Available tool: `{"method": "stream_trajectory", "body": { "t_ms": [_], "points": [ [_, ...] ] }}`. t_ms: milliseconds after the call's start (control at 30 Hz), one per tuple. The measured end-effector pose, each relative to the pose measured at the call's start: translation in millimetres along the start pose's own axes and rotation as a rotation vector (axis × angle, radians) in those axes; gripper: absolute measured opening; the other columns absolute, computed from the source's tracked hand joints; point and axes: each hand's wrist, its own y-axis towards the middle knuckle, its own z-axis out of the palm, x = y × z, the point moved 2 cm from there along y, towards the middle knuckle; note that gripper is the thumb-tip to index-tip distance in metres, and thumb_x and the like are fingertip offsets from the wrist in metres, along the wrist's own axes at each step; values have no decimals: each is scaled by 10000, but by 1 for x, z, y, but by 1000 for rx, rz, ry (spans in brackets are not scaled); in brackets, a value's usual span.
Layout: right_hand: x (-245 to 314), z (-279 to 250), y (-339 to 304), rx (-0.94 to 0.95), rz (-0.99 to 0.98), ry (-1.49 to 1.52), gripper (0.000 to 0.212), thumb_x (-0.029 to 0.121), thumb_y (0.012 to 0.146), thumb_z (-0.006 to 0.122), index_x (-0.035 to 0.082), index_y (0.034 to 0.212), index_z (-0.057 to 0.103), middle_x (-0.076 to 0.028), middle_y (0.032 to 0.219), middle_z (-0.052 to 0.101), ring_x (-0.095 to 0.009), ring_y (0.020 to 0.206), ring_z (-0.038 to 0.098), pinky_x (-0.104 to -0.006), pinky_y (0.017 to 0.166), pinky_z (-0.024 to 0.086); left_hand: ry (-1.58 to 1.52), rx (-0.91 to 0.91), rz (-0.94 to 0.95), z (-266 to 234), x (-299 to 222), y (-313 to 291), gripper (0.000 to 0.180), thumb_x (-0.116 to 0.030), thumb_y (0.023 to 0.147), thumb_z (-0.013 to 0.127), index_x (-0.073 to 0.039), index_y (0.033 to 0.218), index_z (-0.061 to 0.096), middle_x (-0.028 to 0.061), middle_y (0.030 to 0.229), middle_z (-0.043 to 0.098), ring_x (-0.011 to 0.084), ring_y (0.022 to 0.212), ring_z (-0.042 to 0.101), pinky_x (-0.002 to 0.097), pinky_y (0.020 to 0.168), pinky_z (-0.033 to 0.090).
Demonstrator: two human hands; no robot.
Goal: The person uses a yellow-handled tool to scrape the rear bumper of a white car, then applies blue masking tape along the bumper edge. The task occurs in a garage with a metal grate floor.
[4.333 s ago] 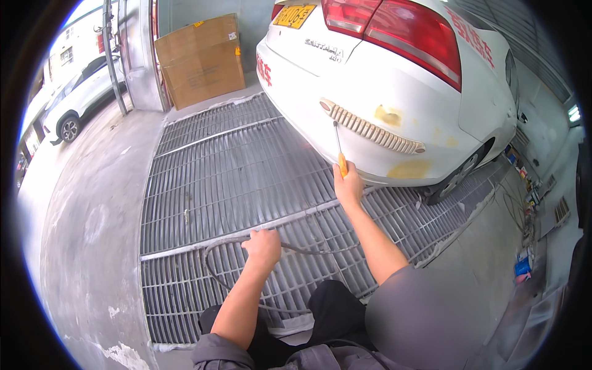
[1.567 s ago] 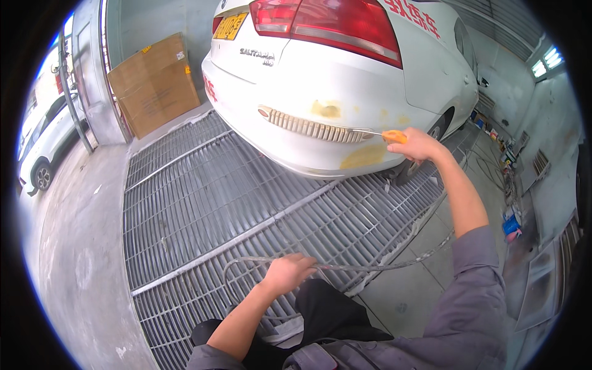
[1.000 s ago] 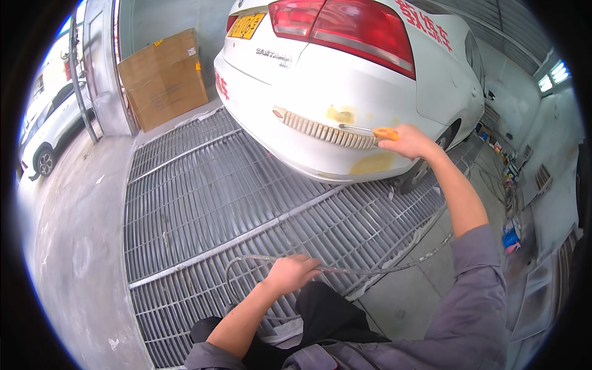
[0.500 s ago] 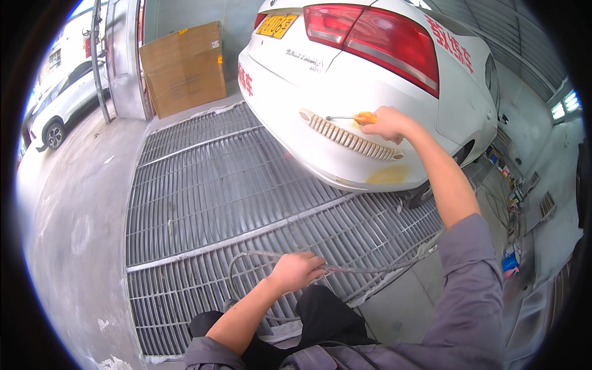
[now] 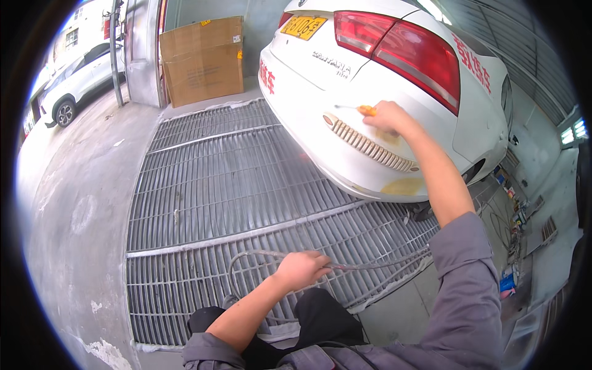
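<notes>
My right hand (image 5: 390, 118) is closed around an orange tool (image 5: 367, 110) with a thin metal tube (image 5: 346, 107), which looks like an air blow gun. It is held just above a beige ribbed strip (image 5: 370, 148) on the rear bumper corner of a white car (image 5: 308, 92). The tube points left, near the strip's upper end. Lower down, my left hand (image 5: 302, 270) grips a grey hose (image 5: 370, 266), which loops to its left and runs off to the right. A yellowish patch (image 5: 404, 186) marks the bumper below the strip.
Metal floor grating (image 5: 234, 185) stretches under the car's rear and my feet. A large cardboard box (image 5: 202, 61) leans at the back wall. Another white car (image 5: 83, 83) stands outside at left. Assorted items (image 5: 510, 280) lie along the right wall.
The view has shifted, so the car appears farther right and lower. Relative to the strip, my right hand and the tool have moved up and left. My left hand stays on the hose.
</notes>
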Motion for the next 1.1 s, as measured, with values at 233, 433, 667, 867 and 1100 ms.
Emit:
{"method": "stream_trajectory", "body": {
  "t_ms": [233,433,667,867,1100],
  "points": [
    [3,5,3,-24,-38,20,496,435,882,781,-56,866,713,-133,656,655,-250,542,642,-414,513,556,47,-8,26,2,-4,1,291,-408,1026,667,-138,1122,718,83,929,697,340,901,727,479,733,596],
    [-18,-23,-15,84,19,41,465,389,883,762,-63,818,675,-131,636,628,-247,502,614,-407,479,525,22,7,18,-2,-13,3,283,-403,1019,679,-151,1139,723,75,922,694,335,881,725,473,733,593],
    [-70,-43,-52,255,60,26,439,379,894,774,-49,863,679,-116,607,593,-226,449,571,-399,439,487,-69,-30,145,6,-25,7,292,-381,987,732,-141,1153,732,88,910,699,342,834,710,466,680,570],
    [-110,-49,-95,291,115,86,381,348,917,794,-21,935,702,-91,593,573,-199,414,523,-393,420,465,-111,-48,202,8,-33,10,300,-329,956,775,-130,1177,743,81,905,708,332,810,715,441,669,576],
    [-163,-47,-129,298,212,110,355,342,910,788,-4,929,710,-82,591,570,-179,413,516,-381,421,460,-115,-13,232,17,-44,13,291,-326,951,783,-131,1165,750,75,905,712,322,796,718,435,653,577]
  ]
}}
